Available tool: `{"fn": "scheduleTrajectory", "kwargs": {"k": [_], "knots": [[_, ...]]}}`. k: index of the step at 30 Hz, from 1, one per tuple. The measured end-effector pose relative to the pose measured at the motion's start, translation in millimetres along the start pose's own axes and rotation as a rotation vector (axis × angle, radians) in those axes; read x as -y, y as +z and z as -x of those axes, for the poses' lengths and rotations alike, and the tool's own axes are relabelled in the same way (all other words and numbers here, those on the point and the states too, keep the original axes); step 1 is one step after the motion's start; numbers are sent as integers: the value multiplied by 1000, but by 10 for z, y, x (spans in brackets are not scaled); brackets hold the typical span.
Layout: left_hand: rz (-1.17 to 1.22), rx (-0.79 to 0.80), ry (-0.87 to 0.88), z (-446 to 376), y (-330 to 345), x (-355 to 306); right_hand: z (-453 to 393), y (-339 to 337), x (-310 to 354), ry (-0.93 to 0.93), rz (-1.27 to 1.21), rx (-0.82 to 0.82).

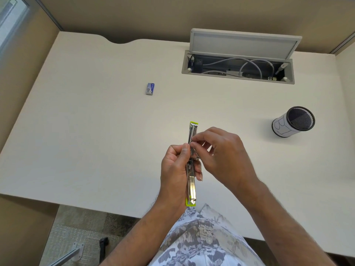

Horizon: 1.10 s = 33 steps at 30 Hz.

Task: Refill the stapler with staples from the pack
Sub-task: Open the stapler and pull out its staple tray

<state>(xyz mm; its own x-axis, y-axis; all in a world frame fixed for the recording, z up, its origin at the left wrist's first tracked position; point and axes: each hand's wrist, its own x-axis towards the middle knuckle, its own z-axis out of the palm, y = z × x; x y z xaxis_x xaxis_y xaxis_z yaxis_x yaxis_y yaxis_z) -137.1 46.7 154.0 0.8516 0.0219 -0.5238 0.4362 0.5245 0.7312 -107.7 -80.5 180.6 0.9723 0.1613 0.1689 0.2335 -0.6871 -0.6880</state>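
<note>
A lime-green and metal stapler is swung fully open into one long line and held above the desk's front middle. My left hand is wrapped around its hinge and lower half. At the upper metal channel, the fingertips of my right hand pinch something small and silvery; it is too small to tell whether it is a staple strip. The small blue staple pack lies on the desk far to the upper left, well apart from both hands.
The white desk has an open cable hatch with grey wires at the back. A black mesh pen cup wrapped in white paper stands at the right. Beige partition walls surround the desk.
</note>
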Motion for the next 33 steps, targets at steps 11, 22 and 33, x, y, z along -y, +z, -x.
{"fn": "scheduleTrajectory", "kwargs": {"k": [11, 22, 33], "knots": [[-21, 33, 0, -9, 13, -8, -19, 8, -38, -36, -6, -34], [-40, -7, -10, -34, 44, -10, -98, -100, -134, -26, -82, 178], [-71, 26, 19, -41, 7, 17, -229, -182, -143, 197, -275, 311]]}}
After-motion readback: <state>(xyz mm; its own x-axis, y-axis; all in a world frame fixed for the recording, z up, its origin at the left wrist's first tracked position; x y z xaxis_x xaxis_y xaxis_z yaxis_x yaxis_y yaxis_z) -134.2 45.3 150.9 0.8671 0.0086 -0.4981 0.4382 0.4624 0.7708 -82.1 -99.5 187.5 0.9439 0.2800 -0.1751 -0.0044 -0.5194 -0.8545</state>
